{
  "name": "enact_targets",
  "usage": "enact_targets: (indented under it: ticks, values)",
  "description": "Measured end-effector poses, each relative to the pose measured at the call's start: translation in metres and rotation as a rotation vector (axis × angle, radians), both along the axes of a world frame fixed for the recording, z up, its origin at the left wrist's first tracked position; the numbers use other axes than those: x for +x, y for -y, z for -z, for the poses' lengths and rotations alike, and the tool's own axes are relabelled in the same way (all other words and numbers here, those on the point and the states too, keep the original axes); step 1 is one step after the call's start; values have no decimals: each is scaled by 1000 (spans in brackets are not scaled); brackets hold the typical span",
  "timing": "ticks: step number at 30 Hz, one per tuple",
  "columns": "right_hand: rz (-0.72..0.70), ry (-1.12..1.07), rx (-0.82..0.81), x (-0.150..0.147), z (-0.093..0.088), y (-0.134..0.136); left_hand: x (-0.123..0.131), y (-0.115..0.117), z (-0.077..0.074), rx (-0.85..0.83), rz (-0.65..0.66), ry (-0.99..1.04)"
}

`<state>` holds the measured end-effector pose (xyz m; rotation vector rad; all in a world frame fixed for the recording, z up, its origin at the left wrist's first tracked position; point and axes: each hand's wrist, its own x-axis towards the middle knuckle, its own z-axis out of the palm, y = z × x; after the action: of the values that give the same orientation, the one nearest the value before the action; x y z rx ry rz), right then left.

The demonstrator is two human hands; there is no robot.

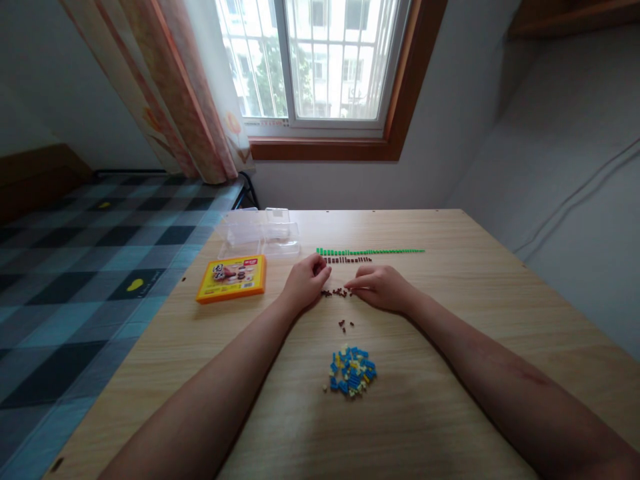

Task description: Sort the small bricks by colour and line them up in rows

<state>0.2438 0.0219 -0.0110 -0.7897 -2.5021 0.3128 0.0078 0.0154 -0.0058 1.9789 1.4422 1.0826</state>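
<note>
My left hand [307,280] is closed, its fingers curled at the left end of a row of small brown building bricks [349,260]. Whatever those fingers hold, if anything, is hidden. My right hand [380,287] reaches in from the right, thumb and forefinger pinched on a small brown brick at the edge of a loose brown pile [336,293]. Behind the brown row runs a longer line of green bricks [370,252], taller at its left end. Nearer to me lie several stray brown bricks [343,324] and a heap of blue and yellow bricks [353,373].
A yellow-orange box [233,279] with a printed lid lies on the wooden table [440,373] at the left. Behind it stands a clear plastic compartment tray [260,233]. A bed with a checked cover [100,267] adjoins the table's left edge. A window is beyond.
</note>
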Motion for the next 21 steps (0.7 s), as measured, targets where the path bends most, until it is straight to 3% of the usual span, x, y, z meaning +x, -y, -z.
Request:
enact_targets:
  ticks: [8,16,21]
  values:
    - [44,-40,-45,2,4,-5,0,0,-1,-9,-5,-1]
    - [240,-179,-34,20,-2,-11,-1,0,0,-18,-11,-1]
    - [265,-98,-13,21,3,-14,-1,0,-1,-16,-4,8]
